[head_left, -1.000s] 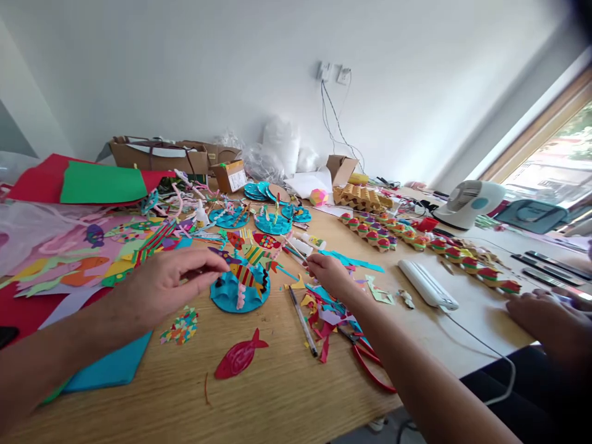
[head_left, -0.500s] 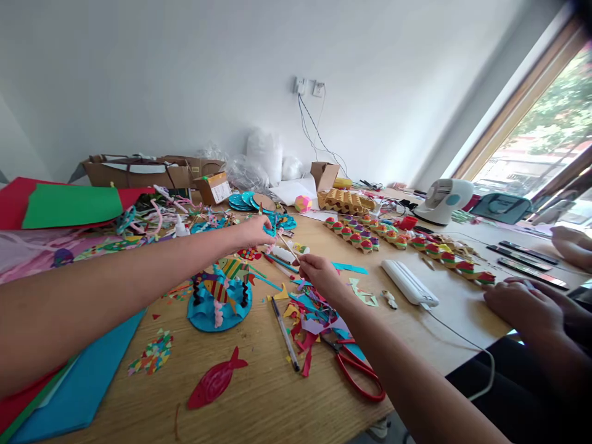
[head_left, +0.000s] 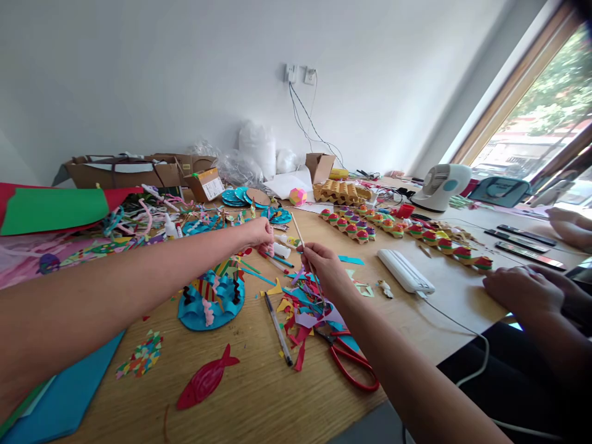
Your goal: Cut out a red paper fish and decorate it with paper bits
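My left hand [head_left: 259, 233] is closed over the middle of the table, with a bit of fuzzy pink pipe cleaner [head_left: 265, 248] showing under its fingers. A thin, pale-tipped stick [head_left: 298, 231] is pinched in my right hand [head_left: 318, 258], its tip pointing up and away. Nearer me, below my left forearm, sits a blue paper-plate sea scene [head_left: 194, 319] with striped fish and curled pipe cleaners. A red paper fish [head_left: 206, 379] and a mosaic-patterned paper piece [head_left: 142, 354] lie in front. Colourful paper scraps [head_left: 296, 308] are heaped below my right hand.
Red-handled scissors [head_left: 354, 364] and a pen [head_left: 278, 330] lie by the scraps. Right of them are a white power bank [head_left: 404, 271] with its cable and painted egg-carton strips [head_left: 349, 227]. Another person's hands [head_left: 522, 290] rest at the right edge. A fan [head_left: 441, 188] stands behind.
My left hand has turned and come slightly nearer, away from the blue pieces at the back. The stick in my right hand now points more upright. The view has shifted a little.
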A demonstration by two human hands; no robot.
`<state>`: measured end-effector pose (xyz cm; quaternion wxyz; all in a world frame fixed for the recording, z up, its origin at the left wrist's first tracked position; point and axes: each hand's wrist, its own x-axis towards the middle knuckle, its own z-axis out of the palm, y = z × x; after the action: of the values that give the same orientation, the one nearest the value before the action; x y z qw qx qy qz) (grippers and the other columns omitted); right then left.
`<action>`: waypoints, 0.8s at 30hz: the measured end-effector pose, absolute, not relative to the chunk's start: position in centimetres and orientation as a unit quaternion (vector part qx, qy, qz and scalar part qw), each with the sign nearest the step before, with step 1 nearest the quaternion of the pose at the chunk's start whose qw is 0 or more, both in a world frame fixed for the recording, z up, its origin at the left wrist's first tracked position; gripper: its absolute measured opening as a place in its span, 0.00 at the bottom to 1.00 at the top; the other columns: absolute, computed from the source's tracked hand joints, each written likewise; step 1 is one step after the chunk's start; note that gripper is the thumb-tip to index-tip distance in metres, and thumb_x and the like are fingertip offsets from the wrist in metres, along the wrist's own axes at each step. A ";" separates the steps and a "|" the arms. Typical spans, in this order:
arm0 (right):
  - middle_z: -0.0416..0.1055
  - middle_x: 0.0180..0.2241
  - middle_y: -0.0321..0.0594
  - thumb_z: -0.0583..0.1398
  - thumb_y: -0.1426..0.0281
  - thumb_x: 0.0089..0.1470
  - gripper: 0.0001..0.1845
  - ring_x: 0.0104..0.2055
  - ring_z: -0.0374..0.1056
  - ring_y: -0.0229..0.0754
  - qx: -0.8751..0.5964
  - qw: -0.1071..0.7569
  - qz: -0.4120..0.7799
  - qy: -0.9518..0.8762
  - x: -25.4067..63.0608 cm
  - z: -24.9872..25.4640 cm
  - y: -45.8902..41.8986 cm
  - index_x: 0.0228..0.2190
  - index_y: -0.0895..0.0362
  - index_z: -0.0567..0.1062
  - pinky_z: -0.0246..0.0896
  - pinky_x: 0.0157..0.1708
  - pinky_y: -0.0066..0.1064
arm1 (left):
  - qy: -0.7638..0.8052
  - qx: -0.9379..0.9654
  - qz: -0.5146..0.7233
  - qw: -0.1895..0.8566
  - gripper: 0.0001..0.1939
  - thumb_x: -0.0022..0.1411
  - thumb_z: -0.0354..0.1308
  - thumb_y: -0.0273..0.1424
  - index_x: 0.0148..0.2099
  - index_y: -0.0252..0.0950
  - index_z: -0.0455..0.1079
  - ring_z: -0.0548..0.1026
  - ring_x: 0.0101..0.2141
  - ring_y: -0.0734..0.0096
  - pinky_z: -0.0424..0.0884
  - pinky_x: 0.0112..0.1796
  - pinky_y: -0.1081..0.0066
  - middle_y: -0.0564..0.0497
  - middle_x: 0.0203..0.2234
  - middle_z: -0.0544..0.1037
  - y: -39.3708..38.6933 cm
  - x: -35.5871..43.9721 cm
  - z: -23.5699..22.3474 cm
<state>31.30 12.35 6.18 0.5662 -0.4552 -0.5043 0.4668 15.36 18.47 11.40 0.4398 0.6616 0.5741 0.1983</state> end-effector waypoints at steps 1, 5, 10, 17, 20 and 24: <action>0.62 0.16 0.30 0.63 0.61 0.38 0.12 0.18 0.54 0.32 -0.451 0.570 0.473 -0.498 31.4 6.3 12.2 0.23 0.58 0.74 0.46 0.20 0.27 | 0.577 0.665 0.196 0.432 0.16 0.65 0.55 0.35 0.53 0.34 0.65 0.73 0.43 0.62 0.73 0.42 0.58 0.45 0.48 0.71 18.6 15.5 11.5; 0.65 0.16 0.30 0.66 0.62 0.37 0.12 0.18 0.55 0.31 -0.435 0.595 0.489 -0.467 31.7 6.7 11.6 0.23 0.58 0.75 0.47 0.20 0.26 | 0.580 0.683 0.213 0.389 0.14 0.64 0.56 0.33 0.51 0.33 0.66 0.74 0.39 0.65 0.74 0.39 0.61 0.46 0.44 0.73 18.7 15.3 13.3; 0.70 0.19 0.32 0.67 0.59 0.35 0.16 0.21 0.61 0.33 -0.402 0.639 0.495 -0.430 31.5 7.6 11.2 0.24 0.57 0.73 0.54 0.22 0.25 | 0.531 0.700 0.254 0.405 0.09 0.56 0.54 0.19 0.39 0.32 0.70 0.74 0.29 0.74 0.68 0.29 0.76 0.51 0.30 0.75 16.1 14.4 15.3; 0.73 0.22 0.33 0.68 0.62 0.36 0.14 0.25 0.66 0.35 -0.358 0.685 0.473 -0.423 30.3 9.3 11.0 0.26 0.55 0.73 0.60 0.26 0.26 | 0.453 0.671 0.188 0.556 0.20 0.49 0.56 0.21 0.47 0.33 0.67 0.76 0.34 0.70 0.69 0.26 0.76 0.44 0.41 0.75 9.2 14.9 12.1; 0.71 0.22 0.32 0.67 0.63 0.39 0.11 0.24 0.65 0.34 -0.354 0.701 0.452 -0.423 30.4 10.2 10.3 0.25 0.54 0.73 0.59 0.25 0.26 | 0.444 0.663 0.201 0.568 0.15 0.53 0.55 0.26 0.45 0.33 0.66 0.75 0.33 0.71 0.68 0.26 0.76 0.47 0.36 0.74 7.6 14.1 12.0; 0.69 0.23 0.30 0.67 0.67 0.42 0.07 0.25 0.63 0.33 -0.354 0.712 0.407 -0.450 30.9 10.6 7.9 0.25 0.54 0.74 0.58 0.25 0.24 | 0.414 0.719 0.231 0.508 0.06 0.53 0.55 0.28 0.35 0.35 0.69 0.71 0.28 0.74 0.66 0.26 0.77 0.53 0.27 0.72 6.1 10.2 14.4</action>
<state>30.91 7.94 10.56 0.7119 -0.3538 -0.4501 0.4068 10.19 6.11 14.45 0.5077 0.7192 0.4144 0.2306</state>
